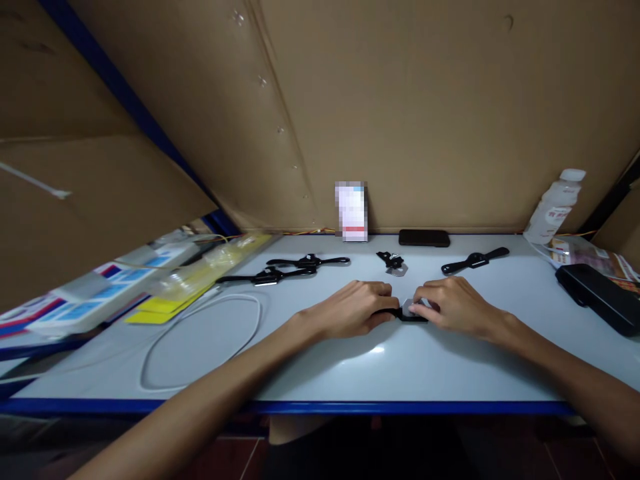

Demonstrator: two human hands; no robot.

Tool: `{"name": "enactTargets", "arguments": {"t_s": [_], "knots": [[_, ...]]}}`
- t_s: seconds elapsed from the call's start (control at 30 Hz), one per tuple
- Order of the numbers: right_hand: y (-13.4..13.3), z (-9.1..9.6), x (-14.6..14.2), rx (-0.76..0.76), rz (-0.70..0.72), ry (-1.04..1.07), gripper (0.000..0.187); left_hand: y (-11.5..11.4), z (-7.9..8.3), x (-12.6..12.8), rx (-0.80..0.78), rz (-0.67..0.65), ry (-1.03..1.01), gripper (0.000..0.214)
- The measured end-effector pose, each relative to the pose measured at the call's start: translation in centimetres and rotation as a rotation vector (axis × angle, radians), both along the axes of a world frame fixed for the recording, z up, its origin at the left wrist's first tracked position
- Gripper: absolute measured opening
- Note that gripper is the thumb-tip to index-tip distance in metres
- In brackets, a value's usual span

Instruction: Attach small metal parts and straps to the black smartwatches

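My left hand (361, 308) is closed around one handle of a black spokeshave (415, 319) that lies near the middle of the table. With thumb and fingers pinched, my right hand (450, 305) holds a silver blade (407, 308) against the spokeshave's body. Part of the tool is hidden under the fingers of both hands. Just beyond them is a small pile of black metal parts (389, 259) with another silver blade (398, 271). A black spokeshave body (475, 260) rests at the right. Two more spokeshaves, a nearer one (267, 276) and a farther one (310, 261), lie at the left.
A lit phone (354, 212) leans on the cardboard wall, with a dark phone (424, 238) lying beside it. At the right are a plastic bottle (553, 210) and a black case (597, 297). A white cable (257, 313), yellow sheets (160, 308) and boxes (115, 293) occupy the left.
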State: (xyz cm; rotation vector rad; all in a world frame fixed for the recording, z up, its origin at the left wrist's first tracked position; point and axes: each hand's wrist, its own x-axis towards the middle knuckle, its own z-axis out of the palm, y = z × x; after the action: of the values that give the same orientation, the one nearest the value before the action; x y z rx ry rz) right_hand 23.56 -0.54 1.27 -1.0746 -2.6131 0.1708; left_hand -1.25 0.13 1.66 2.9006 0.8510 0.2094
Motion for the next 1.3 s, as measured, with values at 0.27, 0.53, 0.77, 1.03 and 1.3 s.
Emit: {"name": "enactTargets", "arguments": {"t_s": [0.27, 0.53, 0.77, 1.03, 1.3], "knots": [[-0.5, -0.8, -1.2, -0.009, -0.026, 0.012, 0.037, -0.1, 0.0, 0.1, 0.002, -0.001, -0.012, 0.020], [0.0, -0.3, -0.4, -0.067, 0.000, 0.139, 0.027, -0.1, 0.0, 0.1, 0.013, 0.001, -0.004, 0.019], [0.2, -0.5, -0.1, 0.072, 0.007, -0.046, 0.026, -0.1, 0.1, 0.1, 0.018, 0.000, 0.005, 0.021], [-0.3, -0.9, -1.4, -0.063, -0.062, 0.134, 0.036, 0.0, -0.1, 0.1, 0.014, 0.009, 0.005, 0.020], [0.3, 0.2, -0.1, -0.065, -0.046, 0.187, 0.016, -0.1, 0.1, 0.0, 0.006, 0.011, 0.016, 0.018]]}}
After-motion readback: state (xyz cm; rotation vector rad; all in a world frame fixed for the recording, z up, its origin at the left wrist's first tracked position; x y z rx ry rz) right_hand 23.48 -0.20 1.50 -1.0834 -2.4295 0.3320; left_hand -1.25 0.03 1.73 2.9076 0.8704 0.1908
